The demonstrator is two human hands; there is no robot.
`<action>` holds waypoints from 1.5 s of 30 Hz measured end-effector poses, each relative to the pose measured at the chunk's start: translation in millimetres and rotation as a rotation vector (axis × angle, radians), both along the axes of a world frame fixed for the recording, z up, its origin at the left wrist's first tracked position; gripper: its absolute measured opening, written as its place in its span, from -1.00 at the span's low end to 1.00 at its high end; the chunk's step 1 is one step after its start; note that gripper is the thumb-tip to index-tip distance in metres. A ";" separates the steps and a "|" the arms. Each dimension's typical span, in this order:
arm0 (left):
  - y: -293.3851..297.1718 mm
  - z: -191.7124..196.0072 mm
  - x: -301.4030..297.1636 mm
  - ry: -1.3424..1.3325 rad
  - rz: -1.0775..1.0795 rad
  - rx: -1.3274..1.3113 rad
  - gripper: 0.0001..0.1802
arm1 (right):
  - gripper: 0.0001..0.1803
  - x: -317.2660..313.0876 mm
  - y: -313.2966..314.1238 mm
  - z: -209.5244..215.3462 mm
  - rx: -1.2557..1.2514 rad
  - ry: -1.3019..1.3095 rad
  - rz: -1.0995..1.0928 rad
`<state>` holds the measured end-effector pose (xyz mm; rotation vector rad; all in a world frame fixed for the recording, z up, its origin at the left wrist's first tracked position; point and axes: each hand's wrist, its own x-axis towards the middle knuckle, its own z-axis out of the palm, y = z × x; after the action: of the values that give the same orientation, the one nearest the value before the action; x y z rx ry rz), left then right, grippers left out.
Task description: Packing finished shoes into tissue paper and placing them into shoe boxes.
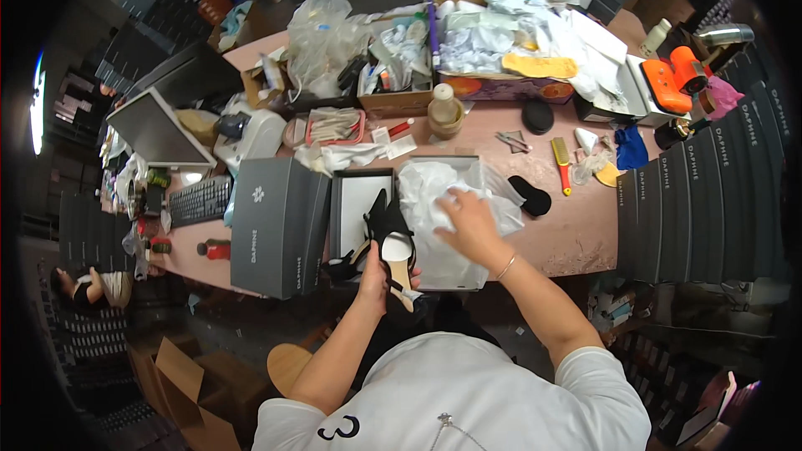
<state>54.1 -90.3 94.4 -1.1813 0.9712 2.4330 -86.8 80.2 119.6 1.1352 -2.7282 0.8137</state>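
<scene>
The shoe (386,230) is black and a bit shiny, with a smooth pale inside. Right beside the shoe, the paper (434,192) is thin, white and crinkly. The box (280,225) left of the shoe is matt grey card.

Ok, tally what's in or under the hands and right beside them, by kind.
Black high-heeled shoes, in left hand: 1
White tissue paper, under right hand: 1
Open shoe boxes: 1
Grey box lids: 1
Total: 4
</scene>
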 end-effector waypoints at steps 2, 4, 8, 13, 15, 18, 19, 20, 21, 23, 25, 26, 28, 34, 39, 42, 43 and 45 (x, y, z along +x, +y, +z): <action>2.7 8.2 3.8 0.048 -0.084 -0.039 -0.22 | -0.65 26.4 -18.7 -3.0 0.108 -0.257 0.359; 16.3 13.8 8.1 0.042 -0.140 -0.015 -0.24 | -0.77 50.3 -31.2 -22.7 0.102 0.138 0.508; 31.3 16.8 13.9 0.032 -0.048 -0.030 -0.27 | -0.81 52.8 -29.0 -33.7 0.052 0.029 0.493; 15.5 -2.9 12.4 -0.011 0.093 -0.075 -0.24 | -0.74 41.5 5.0 -15.7 -0.059 0.010 0.215; 6.4 -8.5 8.4 0.004 0.123 -0.092 -0.21 | -0.65 16.0 6.5 -11.0 -0.055 0.036 0.094; 6.7 3.7 3.3 0.046 0.067 -0.136 -0.17 | -0.33 27.7 -4.6 -1.8 -0.281 -0.179 0.128; 7.8 6.8 0.1 0.077 0.106 -0.175 -0.16 | -0.26 41.8 -10.4 3.6 -0.275 -0.526 0.340; 16.8 13.8 1.4 0.098 0.146 -0.201 -0.16 | -0.32 53.6 -26.5 19.1 -0.195 -0.937 0.420; 25.2 22.6 -0.3 0.126 0.187 -0.225 -0.14 | -0.36 64.1 -46.8 -7.7 -0.375 -0.826 0.472; 47.0 36.3 -6.2 0.081 0.157 -0.198 -0.15 | -0.41 58.5 -78.9 -44.1 -0.349 -0.662 0.280; 29.3 37.1 -6.2 0.092 0.174 -0.201 -0.18 | -0.30 51.0 -104.8 -46.1 -0.484 -0.779 0.396; 23.0 39.6 -7.0 0.127 0.176 -0.204 -0.21 | -0.26 49.0 -113.3 -39.4 -0.477 -0.945 0.361; 18.8 38.0 3.3 0.089 0.180 -0.149 -0.19 | -0.19 53.1 -111.6 -32.6 -0.473 -1.043 0.325; -18.7 5.9 -8.0 0.084 0.170 -0.264 -0.47 | -0.19 104.5 -96.3 -40.4 -0.415 -0.585 0.332; -45.8 -6.5 -0.9 0.069 0.193 -0.428 -0.53 | -0.18 91.8 -107.4 -20.8 -0.204 -0.837 0.539; -35.8 13.4 7.1 0.022 0.261 -0.404 -0.55 | -0.24 105.5 -110.1 -21.2 -0.310 -0.747 0.487; -33.5 15.5 8.2 0.016 0.284 -0.428 -0.56 | -0.29 110.6 -105.6 -24.4 -0.384 -0.710 0.484; -27.8 18.1 7.9 0.113 0.186 -0.386 -0.62 | -0.39 96.4 -78.6 12.0 -0.150 -0.870 0.562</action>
<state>61.9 -118.1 112.5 -1.3160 1.4784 2.5523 9.6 1.6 131.6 1.8939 -2.8355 1.9414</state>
